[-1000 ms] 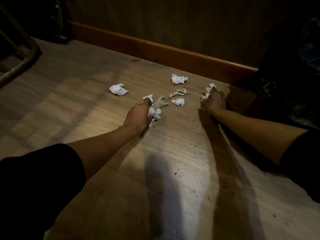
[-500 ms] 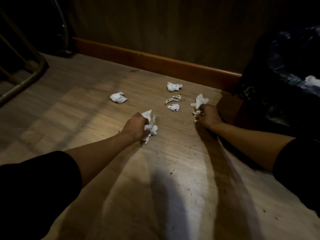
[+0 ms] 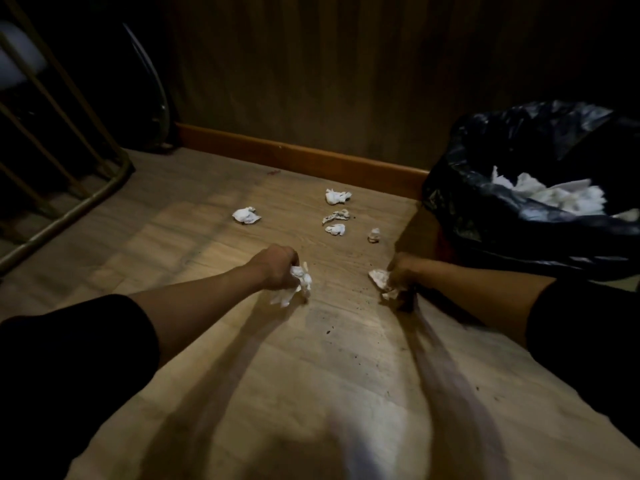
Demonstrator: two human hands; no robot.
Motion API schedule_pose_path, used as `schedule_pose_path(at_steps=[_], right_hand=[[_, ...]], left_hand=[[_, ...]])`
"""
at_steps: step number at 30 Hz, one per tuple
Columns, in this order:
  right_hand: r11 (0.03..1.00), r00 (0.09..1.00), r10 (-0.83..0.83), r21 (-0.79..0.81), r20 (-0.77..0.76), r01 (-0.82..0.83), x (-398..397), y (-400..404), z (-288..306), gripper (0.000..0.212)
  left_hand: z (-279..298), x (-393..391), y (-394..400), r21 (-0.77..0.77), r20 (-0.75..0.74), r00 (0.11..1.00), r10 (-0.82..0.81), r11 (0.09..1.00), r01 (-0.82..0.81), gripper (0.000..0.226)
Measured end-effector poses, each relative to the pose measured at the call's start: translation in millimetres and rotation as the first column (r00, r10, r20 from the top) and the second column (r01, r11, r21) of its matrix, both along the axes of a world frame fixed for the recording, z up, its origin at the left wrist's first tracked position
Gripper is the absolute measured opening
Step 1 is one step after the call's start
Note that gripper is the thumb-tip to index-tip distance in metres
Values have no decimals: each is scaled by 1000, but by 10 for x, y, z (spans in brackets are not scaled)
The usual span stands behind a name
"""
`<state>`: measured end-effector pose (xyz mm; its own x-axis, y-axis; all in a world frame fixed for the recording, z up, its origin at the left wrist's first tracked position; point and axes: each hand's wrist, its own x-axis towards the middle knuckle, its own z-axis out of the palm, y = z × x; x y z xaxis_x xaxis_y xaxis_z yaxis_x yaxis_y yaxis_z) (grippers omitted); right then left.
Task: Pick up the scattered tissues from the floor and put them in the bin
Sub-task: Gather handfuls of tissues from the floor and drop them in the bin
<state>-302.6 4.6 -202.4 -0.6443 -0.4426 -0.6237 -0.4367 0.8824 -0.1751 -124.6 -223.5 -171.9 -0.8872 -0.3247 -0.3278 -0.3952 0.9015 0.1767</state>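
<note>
Head view: our left hand (image 3: 277,271) and right hand (image 3: 403,275) each clench crumpled tissues (image 3: 299,280); 5 soft, weightless wads (image 3: 246,215) lie floorbound beside the bin (image 3: 519,237), pinchable anywhere.

Matt wood-grain plank floor (image 3: 214,233), dusty; crumpled white paper tissues (image 3: 246,215); glossy, crinkled black plastic bin liner (image 3: 485,216); smooth varnished wooden skirting board (image 3: 294,157).

Wood-plank floor (image 3: 207,244) lying dimly lit, five crumpled tissues (image 3: 246,215) sitting scattered toward its far edge near the skirting board (image 3: 301,157), black-lined bin (image 3: 519,237) standing at the far right, dark crumbs speckling the middle boards.
</note>
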Motion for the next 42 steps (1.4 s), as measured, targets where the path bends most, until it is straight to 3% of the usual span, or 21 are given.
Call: schedule_pose_path(at_steps=[5,10,14,17,23,27,31,34,37,40,42], right_hand=[[999,1000,24,-47,12,-23,184,236,280,36],[960,993,-65,-268,94,88,307,287,676,27],[880,977,-114,-438,181,184,437,380,1160,11],[788,981,-171,-585,91,191,463,508,1554,18],[619,960,-276,-772,-44,143,420,962,2214,26],[530,879,-470,-822,-78,210,113,1405,2451,24],[415,795,-607,-850,7,325,-138,1880,2505,29],[315,729,-678,-858,97,407,-258,2119,2475,28],[191,684,-700,-869,206,457,-278,2219,2457,42],[209,695,-678,-845,238,493,-234,2189,2447,36],[257,721,-667,-851,187,459,-215,2084,2458,17]], left_hand=[[262,114,178,-29,61,995,-81,996,83,42],[623,127,322,-58,36,993,-115,991,117,33],[1011,57,513,-36,-131,990,-52,998,48,34],[1343,-58,754,33,-271,962,-40,998,50,37],[1952,-473,1377,333,-598,791,126,937,103,21],[2197,-797,1834,326,-702,707,87,922,210,34],[2171,-1093,2205,354,-721,690,58,887,295,40],[2147,-1291,2408,401,-686,724,75,869,290,47],[2145,-1389,2496,463,-639,765,78,833,302,54],[2117,-1372,2391,476,-625,776,85,829,293,50],[2060,-1320,2207,442,-626,775,88,859,260,44]])
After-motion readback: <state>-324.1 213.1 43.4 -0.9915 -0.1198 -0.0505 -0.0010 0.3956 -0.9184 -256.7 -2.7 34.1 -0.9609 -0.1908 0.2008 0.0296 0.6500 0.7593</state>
